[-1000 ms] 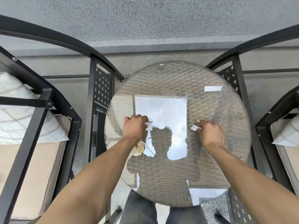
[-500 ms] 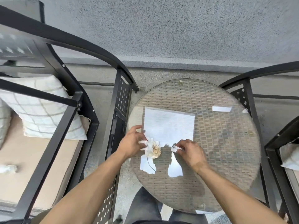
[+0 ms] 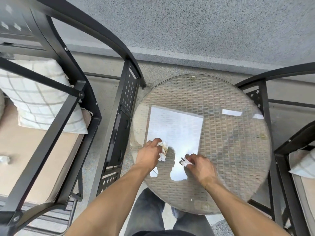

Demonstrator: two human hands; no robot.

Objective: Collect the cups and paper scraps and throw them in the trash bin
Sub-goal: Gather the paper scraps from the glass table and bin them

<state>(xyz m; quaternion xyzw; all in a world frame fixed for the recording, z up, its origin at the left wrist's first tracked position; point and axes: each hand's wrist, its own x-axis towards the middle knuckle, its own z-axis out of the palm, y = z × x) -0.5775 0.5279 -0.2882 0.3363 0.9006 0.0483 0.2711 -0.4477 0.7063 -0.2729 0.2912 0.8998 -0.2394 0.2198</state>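
My left hand (image 3: pixel 150 155) holds a crumpled white and brownish paper wad (image 3: pixel 163 150) over the left part of the round glass-topped wicker table (image 3: pixel 235 150). My right hand (image 3: pixel 201 167) pinches a small white paper scrap (image 3: pixel 185 162) just above the glass near the table's front. Another crumpled white scrap (image 3: pixel 4 159) lies on the seat of the left chair. No cup or trash bin is in view.
A black metal chair (image 3: pixel 56 106) with a checked cushion (image 3: pixel 37 99) stands to the left, its armrest close to the table's edge. A second black chair (image 3: pixel 289 150) with a cushion is at the right. A grey wall rises behind. My legs are below the table's front edge.
The view has swung left and the table now sits right of centre. My hands have drawn closer together and nearer to me, each still holding its paper.
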